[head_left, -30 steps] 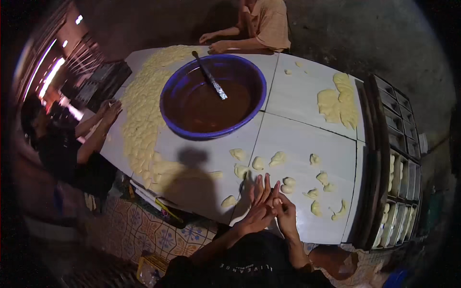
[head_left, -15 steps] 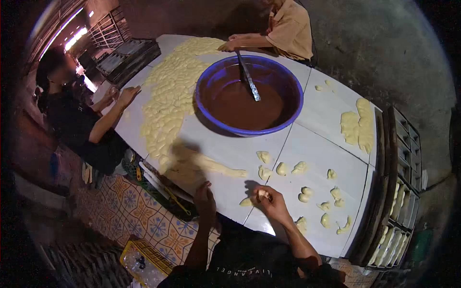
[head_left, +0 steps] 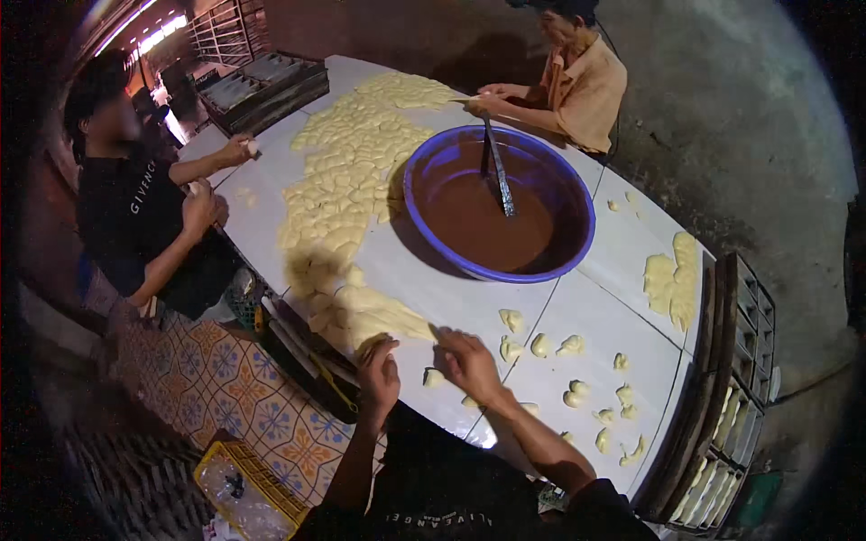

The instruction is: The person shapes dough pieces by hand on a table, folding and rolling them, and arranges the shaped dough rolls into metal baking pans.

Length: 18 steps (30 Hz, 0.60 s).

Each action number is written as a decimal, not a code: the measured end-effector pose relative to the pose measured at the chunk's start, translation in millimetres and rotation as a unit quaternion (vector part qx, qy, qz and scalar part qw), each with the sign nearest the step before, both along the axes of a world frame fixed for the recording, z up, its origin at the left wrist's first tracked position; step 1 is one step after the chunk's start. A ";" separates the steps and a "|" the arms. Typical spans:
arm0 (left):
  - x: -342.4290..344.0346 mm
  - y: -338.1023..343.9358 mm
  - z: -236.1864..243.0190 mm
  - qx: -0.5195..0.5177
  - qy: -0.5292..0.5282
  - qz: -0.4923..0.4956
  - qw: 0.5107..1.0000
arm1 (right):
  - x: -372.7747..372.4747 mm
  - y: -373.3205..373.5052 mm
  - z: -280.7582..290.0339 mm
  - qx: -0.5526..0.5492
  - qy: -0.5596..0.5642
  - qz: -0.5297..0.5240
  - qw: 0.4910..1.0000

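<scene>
Head view, looking down on a pale, smooth work surface (head_left: 442,270); clock directions refer to the whole picture. Half a second ago the right hand (head_left: 462,359) held a small pale lump near the surface's front edge; now, near five o'clock, its fingertips meet the narrow tip of the dough sheet (head_left: 347,185). Its fingers are half bent, but I cannot tell whether they pinch the dough. The left hand (head_left: 379,377), toward seven o'clock, lies loosely curled beside the dough's near edge — its grip cannot be made out either. The co-worker (head_left: 126,207) at nine to ten o'clock has stretched one arm out over the surface, a whitish lump in that hand.

The dough sheet is pale yellow, soft and dimpled like packed pebbles, spreading from twelve to eight o'clock and smoothing into a tapered tail at the hands. At one o'clock stands a round, glossy blue-purple basin (head_left: 433,239) with smooth brown contents and a slim tool (head_left: 499,171), silvery at its lower end. Small rounded dough lumps (head_left: 575,394) dot the surface around four o'clock; a flatter, lobed dough patch (head_left: 669,281) lies at three. Beyond them are dark-framed, compartmented trays (head_left: 727,406).
</scene>
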<state>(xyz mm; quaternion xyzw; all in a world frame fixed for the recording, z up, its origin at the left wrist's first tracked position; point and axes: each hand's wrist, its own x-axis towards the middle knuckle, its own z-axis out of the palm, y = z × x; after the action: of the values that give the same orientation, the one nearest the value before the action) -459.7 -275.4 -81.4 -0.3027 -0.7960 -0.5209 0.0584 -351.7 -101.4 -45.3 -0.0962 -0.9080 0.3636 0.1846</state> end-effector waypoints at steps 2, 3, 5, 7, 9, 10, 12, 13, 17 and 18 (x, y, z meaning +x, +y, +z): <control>-1.5 8.4 1.9 -0.016 0.011 -0.050 0.999 | -22.6 10.6 -15.8 0.088 -0.006 -0.006 0.996; -5.8 16.7 9.0 -0.081 0.062 -0.065 0.993 | -29.0 9.5 -17.8 0.127 -0.069 0.000 0.989; -16.3 37.2 10.8 -0.164 0.118 -0.132 0.970 | -37.1 15.3 -41.6 0.140 -0.061 0.011 0.988; -23.9 47.3 -4.3 -0.257 0.205 -0.146 0.933 | -42.4 16.8 -53.0 0.162 -0.006 0.034 0.986; -28.5 46.5 -20.4 -0.256 0.215 -0.150 0.931 | -31.9 21.7 -49.7 0.070 -0.058 0.026 0.996; -29.3 50.2 -20.4 -0.253 0.226 -0.156 0.928 | -22.8 27.0 -43.5 -0.022 -0.108 0.013 0.994; -24.2 61.0 -20.0 -0.217 0.218 -0.138 0.942 | 5.4 42.2 -33.4 -0.044 -0.080 0.019 0.996; -24.1 63.2 -24.2 -0.218 0.224 -0.127 0.941 | 21.3 43.4 -18.2 -0.058 -0.092 0.004 0.994; -29.3 65.2 -27.8 -0.225 0.225 -0.089 0.944 | 98.0 47.2 61.2 -0.159 -0.139 -0.091 0.973; -28.4 70.3 -25.5 -0.230 0.189 -0.093 0.950 | 126.4 50.2 65.7 -0.182 -0.109 -0.122 0.970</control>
<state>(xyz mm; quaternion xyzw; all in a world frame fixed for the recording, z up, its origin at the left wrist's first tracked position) -488.1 -205.1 -106.9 -0.4731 -0.8372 -0.2598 0.0880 -225.3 -51.2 20.4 -0.2770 -0.8226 0.4850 0.1067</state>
